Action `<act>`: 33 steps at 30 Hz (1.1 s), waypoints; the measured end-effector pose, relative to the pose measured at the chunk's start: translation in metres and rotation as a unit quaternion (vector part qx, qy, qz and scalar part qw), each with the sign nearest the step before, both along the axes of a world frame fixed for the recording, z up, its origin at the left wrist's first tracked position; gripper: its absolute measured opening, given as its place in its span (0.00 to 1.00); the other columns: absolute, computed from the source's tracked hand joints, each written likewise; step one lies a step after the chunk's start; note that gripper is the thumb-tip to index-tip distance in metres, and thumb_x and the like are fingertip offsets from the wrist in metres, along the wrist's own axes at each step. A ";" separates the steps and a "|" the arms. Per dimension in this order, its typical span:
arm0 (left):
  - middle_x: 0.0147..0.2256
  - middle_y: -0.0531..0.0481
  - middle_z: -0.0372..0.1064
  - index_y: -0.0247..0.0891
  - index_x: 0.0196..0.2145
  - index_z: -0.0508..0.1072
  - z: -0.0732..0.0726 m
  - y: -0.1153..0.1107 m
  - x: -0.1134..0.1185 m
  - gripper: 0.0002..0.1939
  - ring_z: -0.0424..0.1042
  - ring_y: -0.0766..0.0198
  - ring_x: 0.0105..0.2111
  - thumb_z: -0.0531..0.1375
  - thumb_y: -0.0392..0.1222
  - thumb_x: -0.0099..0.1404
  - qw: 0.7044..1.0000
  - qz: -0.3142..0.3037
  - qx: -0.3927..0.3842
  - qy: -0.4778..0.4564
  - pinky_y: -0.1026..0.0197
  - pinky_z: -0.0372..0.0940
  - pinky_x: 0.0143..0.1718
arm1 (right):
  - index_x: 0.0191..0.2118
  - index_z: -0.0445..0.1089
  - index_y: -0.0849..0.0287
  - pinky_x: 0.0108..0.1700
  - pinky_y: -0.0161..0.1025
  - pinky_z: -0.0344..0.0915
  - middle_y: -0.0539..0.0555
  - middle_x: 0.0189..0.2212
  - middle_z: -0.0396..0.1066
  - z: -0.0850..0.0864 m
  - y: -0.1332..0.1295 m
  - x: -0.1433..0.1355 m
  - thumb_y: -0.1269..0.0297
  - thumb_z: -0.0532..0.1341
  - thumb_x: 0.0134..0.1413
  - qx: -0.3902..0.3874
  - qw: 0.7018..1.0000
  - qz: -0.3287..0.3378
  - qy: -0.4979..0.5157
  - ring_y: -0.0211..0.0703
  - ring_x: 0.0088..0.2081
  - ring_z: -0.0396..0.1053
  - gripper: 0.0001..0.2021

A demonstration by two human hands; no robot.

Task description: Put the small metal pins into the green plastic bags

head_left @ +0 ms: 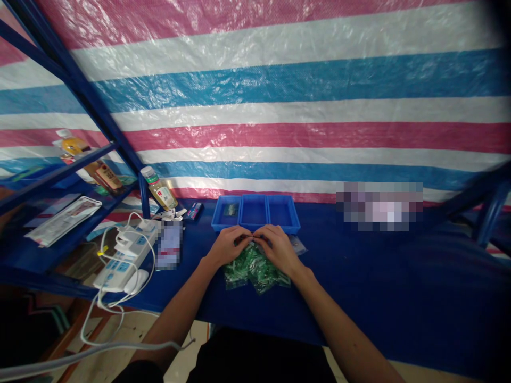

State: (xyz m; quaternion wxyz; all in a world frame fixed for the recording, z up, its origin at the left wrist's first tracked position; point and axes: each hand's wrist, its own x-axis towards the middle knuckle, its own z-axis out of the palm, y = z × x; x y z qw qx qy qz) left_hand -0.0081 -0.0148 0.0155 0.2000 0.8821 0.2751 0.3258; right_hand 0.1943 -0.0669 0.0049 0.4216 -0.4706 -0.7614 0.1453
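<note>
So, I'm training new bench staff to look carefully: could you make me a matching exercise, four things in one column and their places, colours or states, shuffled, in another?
Things
1. Power strip
2. Tray
3. Packets
4. Bottle with green-and-white cap

Descriptions
A. Green, at the fingers of the left hand and right hand
B. Close beside a blue frame post
C. White with blue patches
D. Blue, split into three compartments

Right pairs: 1-C, 2-D, 3-A, 4-B
</note>
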 end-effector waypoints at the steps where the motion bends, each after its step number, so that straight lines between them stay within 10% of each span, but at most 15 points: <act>1: 0.33 0.49 0.74 0.37 0.40 0.76 0.000 0.000 0.000 0.07 0.70 0.66 0.30 0.59 0.41 0.72 1.000 0.001 -0.001 0.002 0.63 0.65 0.34 | 0.42 0.73 0.54 0.48 0.46 0.60 0.54 0.39 0.77 -0.001 -0.001 0.000 0.67 0.60 0.67 0.004 1.000 -0.002 -0.002 0.48 0.43 0.73 0.04; 33: 0.34 0.48 0.75 0.36 0.40 0.76 0.005 -0.001 -0.001 0.09 0.69 0.67 0.29 0.57 0.40 0.73 1.000 0.001 0.005 0.010 0.64 0.65 0.34 | 0.38 0.70 0.56 0.45 0.46 0.57 0.52 0.33 0.76 -0.002 -0.005 -0.005 0.67 0.57 0.69 0.064 0.995 -0.060 -0.043 0.46 0.37 0.71 0.06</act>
